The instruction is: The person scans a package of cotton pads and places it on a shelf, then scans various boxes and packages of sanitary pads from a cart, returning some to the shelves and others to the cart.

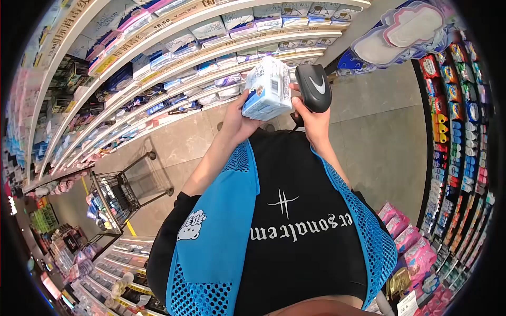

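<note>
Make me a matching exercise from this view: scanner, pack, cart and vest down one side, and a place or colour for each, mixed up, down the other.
1. Scanner
2. Pack
3. Cart
4. Vest

A. On the floor, to the left
B. Blue
C. In the right hand
D. In the left hand

Pairs: 1-C, 2-D, 3-A, 4-B

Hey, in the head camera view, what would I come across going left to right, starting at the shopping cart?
Shopping cart, left hand, white and blue packet, black handheld scanner, display of colorful packaged goods.
</note>
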Demonstrator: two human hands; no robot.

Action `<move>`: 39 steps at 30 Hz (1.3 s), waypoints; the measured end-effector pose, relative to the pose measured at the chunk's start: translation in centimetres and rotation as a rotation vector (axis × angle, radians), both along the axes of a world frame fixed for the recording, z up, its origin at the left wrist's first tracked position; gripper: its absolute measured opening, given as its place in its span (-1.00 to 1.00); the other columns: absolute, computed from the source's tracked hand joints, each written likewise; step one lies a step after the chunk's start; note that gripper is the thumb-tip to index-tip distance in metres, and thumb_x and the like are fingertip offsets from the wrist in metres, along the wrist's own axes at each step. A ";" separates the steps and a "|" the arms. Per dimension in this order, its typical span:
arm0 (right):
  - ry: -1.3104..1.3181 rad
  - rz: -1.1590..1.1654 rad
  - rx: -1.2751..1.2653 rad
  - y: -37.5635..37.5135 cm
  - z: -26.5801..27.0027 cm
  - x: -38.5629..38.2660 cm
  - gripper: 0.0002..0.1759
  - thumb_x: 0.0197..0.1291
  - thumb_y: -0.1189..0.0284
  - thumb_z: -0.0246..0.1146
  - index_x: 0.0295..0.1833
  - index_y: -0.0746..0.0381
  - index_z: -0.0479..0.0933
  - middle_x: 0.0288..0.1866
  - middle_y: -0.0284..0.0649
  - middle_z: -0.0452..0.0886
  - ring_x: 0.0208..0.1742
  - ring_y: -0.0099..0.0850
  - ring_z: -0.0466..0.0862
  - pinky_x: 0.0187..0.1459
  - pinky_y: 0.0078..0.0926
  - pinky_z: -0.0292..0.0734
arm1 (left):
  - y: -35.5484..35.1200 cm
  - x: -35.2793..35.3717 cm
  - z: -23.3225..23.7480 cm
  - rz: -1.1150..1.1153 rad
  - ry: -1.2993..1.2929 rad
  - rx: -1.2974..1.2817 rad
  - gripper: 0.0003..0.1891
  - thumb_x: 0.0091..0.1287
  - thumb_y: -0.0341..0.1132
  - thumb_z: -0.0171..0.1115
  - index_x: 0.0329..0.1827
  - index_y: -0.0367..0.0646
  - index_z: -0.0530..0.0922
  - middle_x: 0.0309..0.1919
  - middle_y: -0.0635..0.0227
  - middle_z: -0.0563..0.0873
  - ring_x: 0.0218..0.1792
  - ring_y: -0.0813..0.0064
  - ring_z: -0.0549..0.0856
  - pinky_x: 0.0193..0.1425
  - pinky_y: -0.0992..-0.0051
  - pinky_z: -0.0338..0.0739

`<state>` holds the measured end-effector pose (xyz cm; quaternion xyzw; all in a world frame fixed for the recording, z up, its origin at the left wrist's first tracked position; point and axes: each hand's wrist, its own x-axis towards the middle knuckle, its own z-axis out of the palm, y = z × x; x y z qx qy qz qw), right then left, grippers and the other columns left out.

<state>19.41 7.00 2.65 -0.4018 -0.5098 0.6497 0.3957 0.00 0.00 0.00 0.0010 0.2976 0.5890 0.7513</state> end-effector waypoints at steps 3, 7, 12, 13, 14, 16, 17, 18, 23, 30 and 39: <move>0.089 0.008 0.106 -0.4 0.3 -0.6 -0.47 0.25 0.67 0.34 0.33 0.33 0.45 0.23 -0.12 0.65 -0.11 -0.53 0.65 -0.28 -0.67 0.53 | -0.4 -0.1 -0.3 -0.013 -0.052 0.025 -0.38 0.63 0.09 -0.30 0.59 -0.11 0.21 0.45 0.06 0.44 0.41 0.05 0.49 0.45 -0.08 0.39; 0.113 0.050 0.183 -0.9 1.2 -0.7 -0.49 0.22 0.71 0.32 0.29 0.36 0.46 0.21 -0.11 0.65 -0.06 -0.50 0.65 -0.27 -0.66 0.54 | -0.6 0.3 -0.6 -0.038 -0.095 0.089 -0.36 0.64 0.11 -0.36 0.61 -0.09 0.18 0.47 0.09 0.43 0.41 0.08 0.50 0.42 0.00 0.41; 0.142 0.062 0.184 -1.2 1.7 -0.6 -0.47 0.16 0.75 0.34 0.28 0.39 0.47 0.16 -0.14 0.69 -0.05 -0.52 0.66 0.00 -0.53 0.59 | -0.9 0.6 0.0 -0.049 -0.043 0.136 -0.26 0.57 0.25 -0.30 0.63 -0.05 0.13 0.50 0.14 0.40 0.44 0.13 0.47 0.48 0.07 0.38; 0.155 0.057 0.190 -1.2 1.5 -0.8 -0.48 0.16 0.72 0.36 0.27 0.39 0.48 0.16 -0.14 0.69 -0.03 -0.51 0.65 0.02 -0.51 0.58 | -0.8 0.4 -0.2 -0.051 -0.054 0.184 -0.23 0.52 0.30 -0.18 0.62 -0.03 0.15 0.50 0.16 0.41 0.44 0.15 0.47 0.48 0.07 0.39; 0.162 0.051 0.198 -1.2 1.5 -0.9 -0.48 0.15 0.70 0.39 0.26 0.39 0.50 0.17 -0.15 0.69 -0.02 -0.50 0.65 0.05 -0.50 0.57 | -0.8 0.5 -0.5 -0.053 -0.071 0.233 -0.19 0.48 0.34 -0.07 0.62 -0.01 0.17 0.49 0.18 0.42 0.44 0.17 0.47 0.48 0.08 0.39; 0.113 0.021 0.219 -1.2 1.1 -0.5 -0.48 0.14 0.65 0.43 0.24 0.39 0.52 0.17 -0.16 0.68 0.02 -0.49 0.65 0.09 -0.47 0.55 | -0.9 1.3 -1.1 -0.017 0.030 0.342 -0.07 0.33 0.34 0.18 0.62 0.00 0.15 0.50 0.22 0.41 0.48 0.22 0.42 0.55 0.12 0.30; 0.062 -0.001 0.234 -1.1 0.3 -0.1 -0.48 0.13 0.63 0.45 0.23 0.39 0.53 0.16 -0.17 0.68 0.03 -0.48 0.64 0.11 -0.46 0.54 | -1.0 1.5 -1.4 -0.001 0.083 0.397 -0.01 0.26 0.34 0.30 0.63 0.00 0.15 0.50 0.25 0.41 0.50 0.25 0.40 0.58 0.14 0.25; 0.011 -0.024 0.249 -1.1 -0.5 0.2 -0.48 0.12 0.61 0.47 0.22 0.38 0.54 0.15 -0.17 0.68 0.05 -0.47 0.64 0.13 -0.45 0.53 | -1.1 1.5 -0.5 0.005 0.041 0.346 0.05 0.11 0.15 0.56 0.61 0.00 0.19 0.48 0.29 0.44 0.52 0.31 0.36 0.64 0.15 0.12; -0.034 -0.053 0.194 -1.6 -2.0 0.7 -0.48 0.11 0.59 0.50 0.20 0.38 0.55 0.11 -0.21 0.67 0.09 -0.47 0.62 0.14 -0.47 0.50 | -1.7 1.4 -2.4 -0.027 -0.004 0.382 -0.12 0.11 -0.16 0.63 0.51 -0.01 0.35 0.42 0.38 0.52 0.47 0.33 0.43 0.60 0.15 0.19; 0.019 -0.056 0.143 -1.9 -1.8 0.4 -0.48 0.10 0.59 0.50 0.20 0.37 0.54 0.07 -0.24 0.66 0.03 -0.50 0.61 0.10 -0.49 0.51 | -2.0 1.0 -3.1 -0.010 -0.018 0.373 -0.24 0.14 -0.33 0.61 0.42 -0.04 0.44 0.32 0.41 0.62 0.40 0.37 0.51 0.52 0.17 0.31; -0.030 -0.073 0.146 -2.0 -3.2 0.8 -0.47 0.10 0.57 0.52 0.20 0.38 0.53 0.07 -0.24 0.65 0.00 -0.53 0.60 0.02 -0.55 0.53 | -2.2 1.3 -2.9 -0.007 -0.048 0.359 -0.24 0.13 -0.33 0.61 0.42 -0.04 0.44 0.31 0.39 0.62 0.39 0.35 0.52 0.53 0.18 0.31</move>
